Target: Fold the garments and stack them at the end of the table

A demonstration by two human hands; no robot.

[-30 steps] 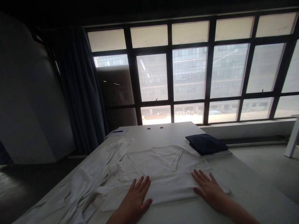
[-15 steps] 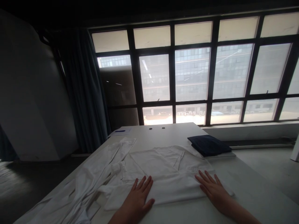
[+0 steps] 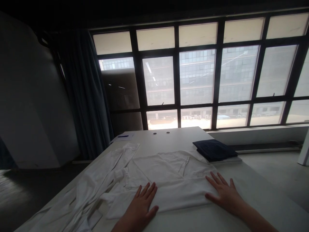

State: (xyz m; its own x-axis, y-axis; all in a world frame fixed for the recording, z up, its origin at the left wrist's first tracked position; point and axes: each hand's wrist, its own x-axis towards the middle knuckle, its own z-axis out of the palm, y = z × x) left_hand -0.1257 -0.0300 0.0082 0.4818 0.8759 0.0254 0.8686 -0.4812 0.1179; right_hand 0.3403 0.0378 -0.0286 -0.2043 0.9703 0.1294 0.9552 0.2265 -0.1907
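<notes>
A white garment (image 3: pixel 180 193), partly folded, lies spread across the near part of the white table (image 3: pixel 263 199). My left hand (image 3: pixel 142 204) rests flat on its near left part, fingers spread. On the right end of the same cloth, my right hand (image 3: pixel 223 191) lies palm down with the fingers apart. Neither hand grips anything. Left of the garment is a crumpled heap of white cloth (image 3: pixel 84 187), and the two touch or overlap; where one ends I cannot tell.
Dark navy folded cloth (image 3: pixel 213 149) sits at the table's right edge, with something pale under it. At the far left corner are papers with a blue pen (image 3: pixel 123 136). Two round holes pierce the far tabletop. Behind stand windows (image 3: pixel 196 77) and a blue curtain (image 3: pixel 84 87).
My right hand has slid a little to the right and away from me over the cloth, its thumb now spread wider. My left hand has stayed nearly in place.
</notes>
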